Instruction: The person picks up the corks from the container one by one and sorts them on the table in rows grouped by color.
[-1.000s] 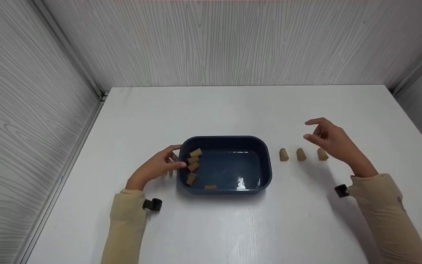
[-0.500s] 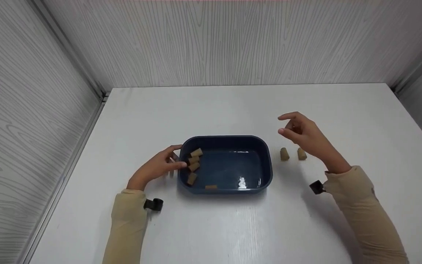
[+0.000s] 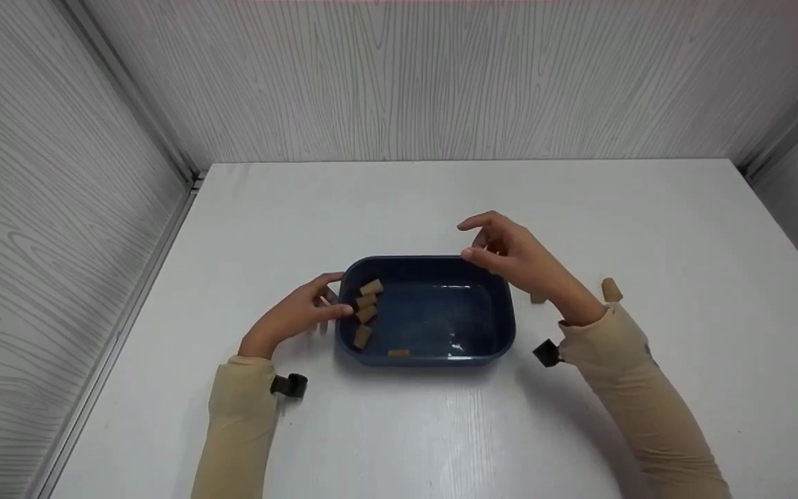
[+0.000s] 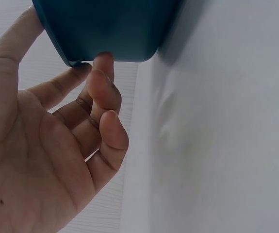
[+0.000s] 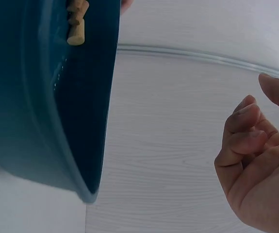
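Head view: a dark blue tub (image 3: 502, 326) sits on the white desk (image 3: 399, 201), and everything else is placed from it. The left hand (image 3: 295, 315) rests against the tub's left end, thumb on the far corner of the rim, index fingertip touching the rim, fingers (image 3: 340, 312) nearly straight and not wrapped round anything. Inside the tub, along the left wall, lie four corks (image 3: 365, 312) in a loose row, and a fifth cork (image 3: 398, 353) lies against the near wall. The right hand (image 3: 516, 260) hovers above the tub's far right corner, index finger stretched leftward, thumb below it, the other fingers curled under; whether it holds something I cannot tell from here. Right of the tub, on the desk, one cork (image 3: 611, 290) shows beyond the right forearm, and a sliver of another (image 3: 537, 299) peeks out just beside the tub.

Left wrist view: the left hand's (image 4: 47, 155) fingertips (image 4: 103, 63) press the tub's (image 4: 110, 29) rounded outer wall, palm open and empty.

Right wrist view: the right hand (image 5: 260, 170) is well apart from the tub's rim (image 5: 107, 97), its fingers (image 5: 241, 126) loosely curled over an empty palm. Corks (image 5: 76, 22) show inside the tub at the far end.
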`<state>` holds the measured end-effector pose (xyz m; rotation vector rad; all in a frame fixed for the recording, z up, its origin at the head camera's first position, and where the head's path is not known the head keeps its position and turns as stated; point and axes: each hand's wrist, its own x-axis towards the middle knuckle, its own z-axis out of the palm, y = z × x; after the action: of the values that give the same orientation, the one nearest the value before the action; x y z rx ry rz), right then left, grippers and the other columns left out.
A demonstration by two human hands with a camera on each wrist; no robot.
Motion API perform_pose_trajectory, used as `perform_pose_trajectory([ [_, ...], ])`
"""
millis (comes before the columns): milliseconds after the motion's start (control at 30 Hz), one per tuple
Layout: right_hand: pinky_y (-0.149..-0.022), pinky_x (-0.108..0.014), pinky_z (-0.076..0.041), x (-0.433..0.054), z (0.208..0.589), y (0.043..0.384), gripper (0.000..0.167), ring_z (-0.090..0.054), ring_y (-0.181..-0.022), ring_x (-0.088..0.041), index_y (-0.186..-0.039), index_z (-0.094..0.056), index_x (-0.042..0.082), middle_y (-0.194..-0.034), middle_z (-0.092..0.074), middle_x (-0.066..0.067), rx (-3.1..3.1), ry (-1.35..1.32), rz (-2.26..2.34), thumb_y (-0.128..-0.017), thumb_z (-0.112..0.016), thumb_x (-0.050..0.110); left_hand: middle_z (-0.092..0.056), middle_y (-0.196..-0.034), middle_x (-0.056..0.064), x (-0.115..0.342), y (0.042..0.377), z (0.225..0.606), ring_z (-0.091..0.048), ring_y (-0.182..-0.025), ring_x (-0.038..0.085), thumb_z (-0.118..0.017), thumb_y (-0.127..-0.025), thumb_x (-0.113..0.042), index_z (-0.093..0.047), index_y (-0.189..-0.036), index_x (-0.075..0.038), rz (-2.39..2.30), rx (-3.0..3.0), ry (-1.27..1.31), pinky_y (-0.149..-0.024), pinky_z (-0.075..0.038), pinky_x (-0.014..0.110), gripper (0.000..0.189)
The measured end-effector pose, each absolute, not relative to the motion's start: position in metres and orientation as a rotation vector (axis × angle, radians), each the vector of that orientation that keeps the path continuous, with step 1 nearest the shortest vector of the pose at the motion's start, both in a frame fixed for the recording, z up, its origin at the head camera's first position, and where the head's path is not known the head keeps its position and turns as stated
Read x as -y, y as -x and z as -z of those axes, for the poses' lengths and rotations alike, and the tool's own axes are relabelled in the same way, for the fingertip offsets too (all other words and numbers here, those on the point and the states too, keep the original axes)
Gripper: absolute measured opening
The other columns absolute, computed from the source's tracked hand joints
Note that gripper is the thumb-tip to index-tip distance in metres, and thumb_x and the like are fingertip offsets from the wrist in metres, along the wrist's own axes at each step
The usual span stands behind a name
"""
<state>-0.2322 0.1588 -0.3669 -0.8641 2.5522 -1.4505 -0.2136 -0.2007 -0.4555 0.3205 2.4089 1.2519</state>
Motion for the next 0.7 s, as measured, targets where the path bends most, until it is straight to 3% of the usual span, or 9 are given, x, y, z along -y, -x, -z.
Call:
perform_pose_trajectory([
  [133, -0.059, -0.023, -0.039, -0.142, 0.368, 0.228, 0.035, -0.045, -0.062, -0.011, -0.128, -0.055, 0.012, -0.085, -0.058, -0.002, -2.509, 0.902, 1.405, -0.095, -0.063, 0.019, -0.059, -0.108, 0.010, 0.199, 0.213, 0.455, -0.059, -0.077, 0.025, -0.067, -0.087, -0.047, -0.034, -0.150, -0.020, -1.248, -2.401, -0.326, -0.063, -0.048, 0.034, 0.076],
  [700, -0.065, -0.024, -0.039, -0.097, 0.390, 0.226, 0.037, -0.046, -0.068, -0.013, -0.128, -0.052, 0.004, -0.084, -0.058, -0.005, -2.390, 1.050, 1.234, -0.096, -0.060, 0.022, -0.058, -0.111, 0.011, 0.200, 0.210, 0.453, -0.058, -0.080, 0.023, -0.067, -0.086, -0.051, -0.034, -0.150, -0.019, -1.231, -2.415, -0.332, -0.067, -0.048, 0.034, 0.078],
])
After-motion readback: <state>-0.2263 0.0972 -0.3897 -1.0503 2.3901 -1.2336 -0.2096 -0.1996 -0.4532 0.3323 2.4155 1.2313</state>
